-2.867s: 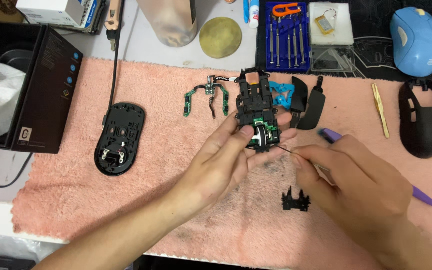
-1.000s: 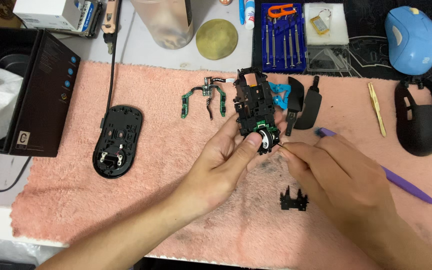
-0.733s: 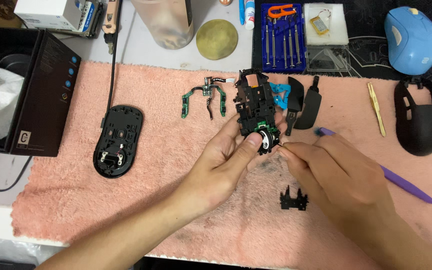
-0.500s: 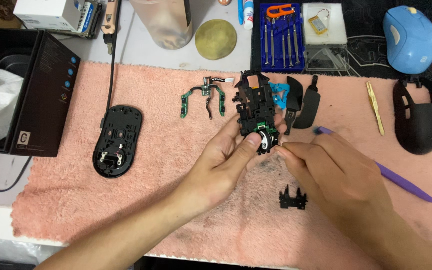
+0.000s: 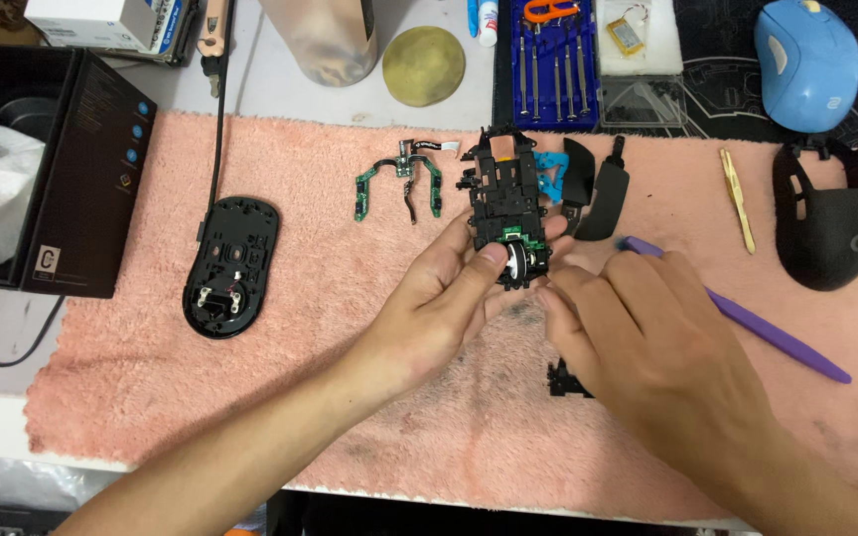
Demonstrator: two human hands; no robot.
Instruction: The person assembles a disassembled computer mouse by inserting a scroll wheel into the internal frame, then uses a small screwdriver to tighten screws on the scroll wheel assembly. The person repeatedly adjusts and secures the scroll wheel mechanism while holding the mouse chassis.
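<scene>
Nearest you, your right hand (image 5: 662, 342) lies clenched, its fingertips at the near right edge of the black plastic mouse frame with green circuit board (image 5: 504, 210). Your left hand (image 5: 439, 308) is grasping that frame, thumb on its white scroll wheel (image 5: 515, 260). The frame's long axis runs away from you on the pink towel (image 5: 330, 347).
</scene>
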